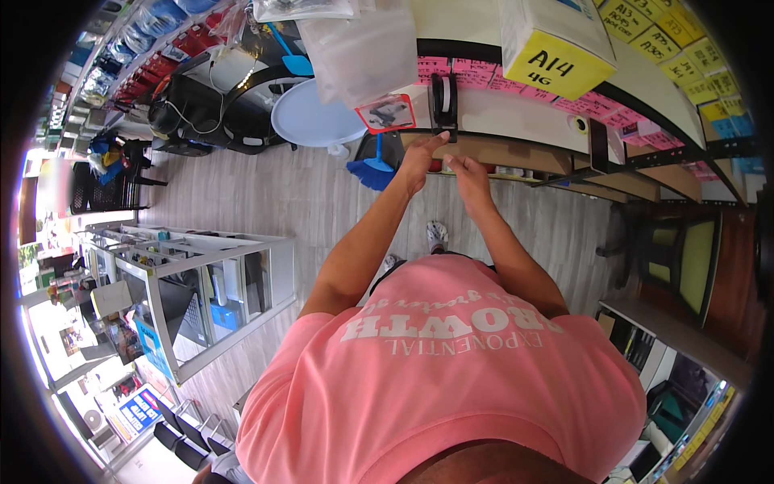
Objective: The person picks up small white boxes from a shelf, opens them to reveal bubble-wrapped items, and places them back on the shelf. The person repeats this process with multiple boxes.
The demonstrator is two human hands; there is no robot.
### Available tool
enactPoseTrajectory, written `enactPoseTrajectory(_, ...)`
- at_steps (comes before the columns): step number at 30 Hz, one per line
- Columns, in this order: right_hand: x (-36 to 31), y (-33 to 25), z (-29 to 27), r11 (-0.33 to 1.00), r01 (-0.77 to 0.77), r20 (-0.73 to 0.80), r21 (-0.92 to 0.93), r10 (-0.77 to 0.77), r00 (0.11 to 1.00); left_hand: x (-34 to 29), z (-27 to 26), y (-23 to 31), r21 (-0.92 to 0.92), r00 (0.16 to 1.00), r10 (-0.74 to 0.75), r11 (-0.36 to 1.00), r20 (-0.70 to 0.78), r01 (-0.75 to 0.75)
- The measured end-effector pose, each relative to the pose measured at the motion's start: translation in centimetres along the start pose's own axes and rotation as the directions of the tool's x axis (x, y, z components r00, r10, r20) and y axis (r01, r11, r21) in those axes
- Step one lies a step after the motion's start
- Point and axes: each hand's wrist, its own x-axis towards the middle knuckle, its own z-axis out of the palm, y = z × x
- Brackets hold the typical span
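My left hand [418, 164] reaches up to the shelf edge, fingers drawn together and pointing right. Its fingertips are at the lower end of a black holder with a white roll [446, 93], like a tape dispenser; I cannot tell whether they touch it. My right hand [471, 177] is just beside it, lower and to the right, with fingers curled and the thumb side toward the left hand. Anything pinched in either hand is too small to make out. A red-bordered picture card [387, 114] hangs left of the black holder.
A white and yellow box [556, 60] sits on the white shelf [516, 109], edged with pink labels. Left of it are clear plastic bags [363, 52], a round pale table [314, 113] and a blue broom [372, 171]. A glass display case [218, 298] stands behind left, a chair [681, 258] right.
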Motion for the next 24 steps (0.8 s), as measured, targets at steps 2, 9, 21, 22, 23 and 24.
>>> enactPoseTrajectory(2,0.5,0.9,-0.1,0.998,0.042,-0.017,-0.04,-0.042,0.999,0.4,0.2,-0.2,0.012,0.999,-0.017,1.0,-0.051,0.018)
enactPoseTrajectory(9,3.3,5.8,-3.1,0.969,0.244,0.116,-0.049,-0.237,0.965,3.5,0.1,-4.7,0.586,0.907,0.422,0.735,-0.001,-0.341)
enactPoseTrajectory(21,1.6,3.1,1.9,0.987,0.065,0.491,-0.145,0.015,0.871,-4.2,-6.0,-3.7,0.45,0.656,0.679,0.723,-0.329,-0.524)
enactPoseTrajectory(22,1.1,2.0,4.5,0.99,0.067,0.562,-0.127,0.017,0.827,-7.2,-7.5,-1.8,0.399,0.614,0.676,0.736,-0.406,-0.547)
enactPoseTrajectory(23,0.7,0.9,7.1,0.993,0.067,0.616,-0.102,0.01,0.787,-10.4,-8.9,1.1,0.347,0.582,0.667,0.742,-0.465,-0.574)
enactPoseTrajectory(24,0.4,-0.1,10.0,0.991,0.076,0.681,-0.107,0.017,0.732,-13.2,-10.7,2.8,0.325,0.572,0.638,0.763,-0.516,-0.558)
